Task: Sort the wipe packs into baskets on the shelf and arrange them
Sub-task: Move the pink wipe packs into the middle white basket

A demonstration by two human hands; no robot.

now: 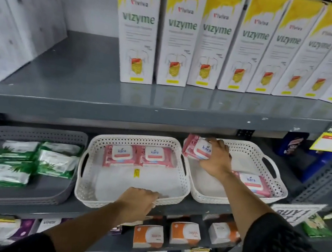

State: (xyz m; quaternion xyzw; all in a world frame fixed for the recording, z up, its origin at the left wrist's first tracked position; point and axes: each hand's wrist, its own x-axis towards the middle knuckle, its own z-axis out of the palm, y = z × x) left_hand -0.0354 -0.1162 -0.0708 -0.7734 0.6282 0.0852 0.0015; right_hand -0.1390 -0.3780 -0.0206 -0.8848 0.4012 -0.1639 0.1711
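Note:
Three baskets stand on the middle shelf. The grey basket (28, 131) at the left holds several green wipe packs (29, 160). The middle white basket (136, 138) has two pink Kara packs (140, 156) side by side at its back. My left hand (139, 202) grips the front rim of this basket. The right white basket (265, 158) holds one pink pack (254, 182) near its right side. My right hand (216, 158) holds another pink Kara pack (196, 148), tilted, above the left rim of the right basket.
Tall white and yellow Vizyme boxes (178, 31) line the shelf above, with white cartons (13, 19) at the left. Orange and white boxes (184, 232) fill the shelf below. A "Buy 1" sign (295, 211) and green packets (319, 226) sit at the right.

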